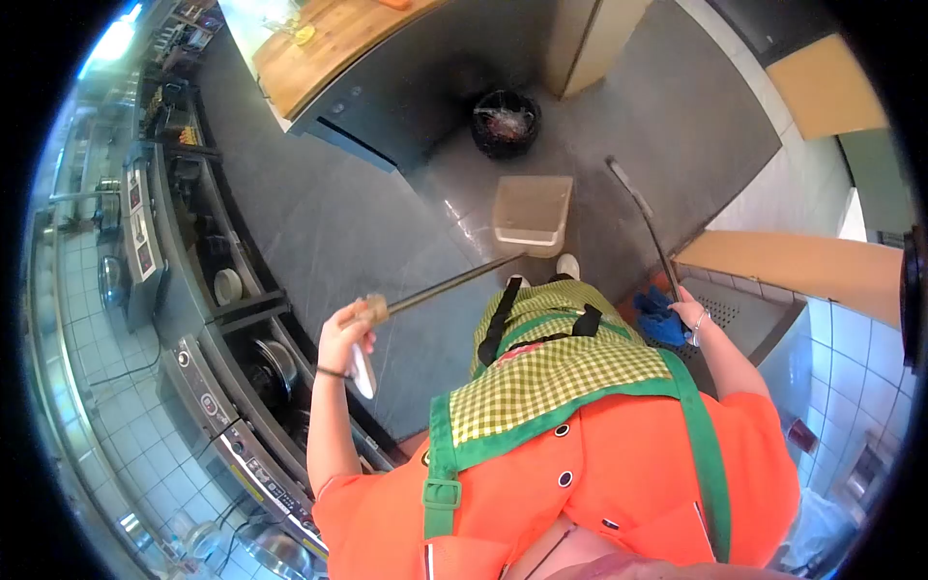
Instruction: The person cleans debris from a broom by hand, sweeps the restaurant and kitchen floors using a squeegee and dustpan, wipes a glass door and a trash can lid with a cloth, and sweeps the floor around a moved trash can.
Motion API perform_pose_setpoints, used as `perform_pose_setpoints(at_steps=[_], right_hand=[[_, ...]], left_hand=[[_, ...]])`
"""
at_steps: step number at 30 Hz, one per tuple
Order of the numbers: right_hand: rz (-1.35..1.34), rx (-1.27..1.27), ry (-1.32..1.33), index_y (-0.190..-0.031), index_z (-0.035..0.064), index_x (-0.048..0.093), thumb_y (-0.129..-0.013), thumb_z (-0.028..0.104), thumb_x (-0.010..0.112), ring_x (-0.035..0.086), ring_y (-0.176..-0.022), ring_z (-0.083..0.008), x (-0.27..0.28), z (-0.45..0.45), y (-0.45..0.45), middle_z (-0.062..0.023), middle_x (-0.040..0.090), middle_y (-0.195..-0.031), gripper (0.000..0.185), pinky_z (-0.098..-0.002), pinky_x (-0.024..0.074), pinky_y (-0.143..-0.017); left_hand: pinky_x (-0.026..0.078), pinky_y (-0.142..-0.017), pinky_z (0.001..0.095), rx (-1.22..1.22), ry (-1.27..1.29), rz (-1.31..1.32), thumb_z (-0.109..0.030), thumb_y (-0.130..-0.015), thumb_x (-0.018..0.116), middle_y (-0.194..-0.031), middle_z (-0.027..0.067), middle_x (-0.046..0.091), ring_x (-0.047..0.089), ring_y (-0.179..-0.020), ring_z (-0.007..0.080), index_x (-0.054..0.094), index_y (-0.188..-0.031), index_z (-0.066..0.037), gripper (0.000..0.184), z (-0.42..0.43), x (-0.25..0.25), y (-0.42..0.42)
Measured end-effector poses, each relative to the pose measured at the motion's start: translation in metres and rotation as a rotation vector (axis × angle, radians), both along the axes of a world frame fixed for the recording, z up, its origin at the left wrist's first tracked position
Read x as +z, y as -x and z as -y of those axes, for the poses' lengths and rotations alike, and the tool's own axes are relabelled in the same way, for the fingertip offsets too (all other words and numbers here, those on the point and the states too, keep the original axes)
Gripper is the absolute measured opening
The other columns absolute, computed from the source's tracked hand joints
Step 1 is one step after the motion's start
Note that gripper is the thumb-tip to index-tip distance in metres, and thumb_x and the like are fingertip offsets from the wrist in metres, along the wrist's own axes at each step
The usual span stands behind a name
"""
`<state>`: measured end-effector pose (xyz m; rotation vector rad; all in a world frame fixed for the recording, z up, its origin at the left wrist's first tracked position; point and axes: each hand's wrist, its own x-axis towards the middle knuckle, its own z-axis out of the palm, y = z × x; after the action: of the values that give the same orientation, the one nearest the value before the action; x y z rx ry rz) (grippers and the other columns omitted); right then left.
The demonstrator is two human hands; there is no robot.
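My left hand (346,338) is closed around the top end of a long-handled dustpan (530,215), and a white object (362,372) shows at the same hand. The dustpan's beige pan rests on the grey floor in front of my shoes. My right hand (688,311), wearing a bracelet, grips the dark handle of a long tool (633,188) that reaches forward over the floor to a narrow grey head. Beside and below this hand lies a blue cloth (659,317).
A black-lined bin (506,124) stands beyond the dustpan, by a dark counter with a wooden top (329,48). Cooking units (208,387) with pots run along the left. At the right are a metal basin (739,314) and a tan board (793,271).
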<state>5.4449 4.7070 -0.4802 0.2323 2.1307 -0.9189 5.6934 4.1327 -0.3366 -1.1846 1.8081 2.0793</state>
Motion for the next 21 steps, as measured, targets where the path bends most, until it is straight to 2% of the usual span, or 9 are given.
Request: perform_pose_setpoints(at_steps=[1, 3, 6, 9, 11, 14, 17, 19, 21], right_hand=[[-0.012, 0.008, 0.003, -0.129, 0.0025, 0.026, -0.072, 0.006, 0.052, 0.049, -0.1, -0.0201, -0.004, -0.006, 0.003, -0.0124, 0.047, -0.116, 0.063, -0.0288, 0.0392, -0.083], [0.136, -0.268, -0.082, -0.128, 0.0034, 0.027, -0.073, 0.007, 0.049, 0.055, -0.082, -0.02, 0.019, 0.006, 0.005, -0.013, 0.052, -0.106, 0.06, -0.0335, 0.0461, -0.065], [0.196, -0.279, -0.153, -0.125, 0.0051, 0.033, -0.073, 0.008, 0.047, 0.056, -0.069, -0.0188, 0.005, -0.017, 0.008, -0.0135, 0.055, -0.097, 0.055, -0.0351, 0.0462, -0.052], [0.35, -0.312, -0.172, -0.121, 0.0056, 0.04, -0.072, 0.011, 0.049, 0.056, -0.07, -0.0199, 0.046, 0.008, -0.008, -0.0132, 0.055, -0.097, 0.051, -0.0362, 0.0475, -0.054], [0.335, -0.208, -0.238, -0.116, 0.0044, 0.045, -0.072, 0.014, 0.051, 0.057, -0.076, -0.0207, 0.038, 0.003, -0.018, -0.0123, 0.053, -0.106, 0.046, -0.037, 0.0484, -0.058], [0.284, 0.216, -0.344, -0.12, 0.0057, 0.043, -0.07, 0.012, 0.056, 0.055, -0.091, -0.0169, -0.009, -0.018, -0.02, -0.0055, 0.045, -0.121, 0.052, -0.0319, 0.0482, -0.069], [0.387, -0.07, -0.168, -0.124, 0.0057, 0.039, -0.072, 0.01, 0.053, 0.055, -0.093, -0.016, 0.039, 0.025, -0.049, -0.005, 0.044, -0.123, 0.054, -0.0303, 0.0474, -0.072], [0.455, -0.199, -0.099, -0.125, 0.0054, 0.037, -0.073, 0.009, 0.052, 0.055, -0.093, -0.0156, 0.023, 0.016, -0.051, -0.0052, 0.043, -0.124, 0.054, -0.0296, 0.047, -0.073], [0.496, -0.086, 0.102, -0.128, 0.0062, 0.033, -0.074, 0.007, 0.048, 0.055, -0.091, -0.0151, -0.043, -0.026, -0.045, -0.0061, 0.043, -0.123, 0.055, -0.0293, 0.0473, -0.071]], left_hand=[[0.043, -0.042, 0.0222, 0.077, -0.03, -0.049, -0.009, -0.071, 0.055, -0.076, 0.0126, 0.057, 0.054, -0.052, 0.0141, 0.047, -0.107, 0.007, 0.04, -0.001, -0.004, -0.015], [0.042, -0.043, 0.0224, 0.224, -0.143, -0.161, -0.01, -0.071, 0.053, -0.07, 0.0116, 0.056, 0.052, -0.049, 0.0146, 0.048, -0.106, 0.007, 0.038, -0.014, -0.008, -0.037], [0.044, -0.044, 0.0256, 0.364, -0.411, -0.282, -0.014, -0.075, 0.052, -0.07, 0.0145, 0.056, 0.051, -0.048, 0.0172, 0.047, -0.106, 0.004, 0.037, -0.025, -0.047, -0.072], [0.046, -0.047, 0.0287, 0.678, -0.641, -0.294, -0.018, -0.076, 0.052, -0.073, 0.0144, 0.056, 0.053, -0.054, 0.0192, 0.049, -0.104, 0.0, 0.034, -0.053, -0.091, -0.084], [0.047, -0.048, 0.0287, 0.736, -0.82, -0.327, -0.019, -0.076, 0.051, -0.076, 0.0142, 0.056, 0.055, -0.058, 0.0199, 0.051, -0.098, 0.0, 0.028, -0.066, -0.125, -0.085], [0.048, -0.051, 0.0279, 0.842, -1.024, -0.335, -0.019, -0.077, 0.049, -0.074, 0.0149, 0.056, 0.055, -0.059, 0.0201, 0.049, -0.095, 0.001, 0.027, -0.09, -0.171, -0.078], [0.046, -0.052, 0.0258, 0.887, -1.214, -0.317, -0.02, -0.077, 0.05, -0.068, 0.0107, 0.053, 0.052, -0.058, 0.0171, 0.047, -0.094, 0.003, 0.029, -0.114, -0.199, -0.072], [0.046, -0.053, 0.0253, 0.881, -1.359, -0.324, -0.021, -0.076, 0.051, -0.067, 0.0087, 0.051, 0.052, -0.058, 0.0159, 0.046, -0.091, 0.003, 0.029, -0.132, -0.212, -0.066], [0.045, -0.053, 0.0247, 0.868, -1.497, -0.333, -0.023, -0.075, 0.052, -0.067, 0.0068, 0.05, 0.051, -0.057, 0.0147, 0.046, -0.088, 0.002, 0.029, -0.141, -0.226, -0.065]])
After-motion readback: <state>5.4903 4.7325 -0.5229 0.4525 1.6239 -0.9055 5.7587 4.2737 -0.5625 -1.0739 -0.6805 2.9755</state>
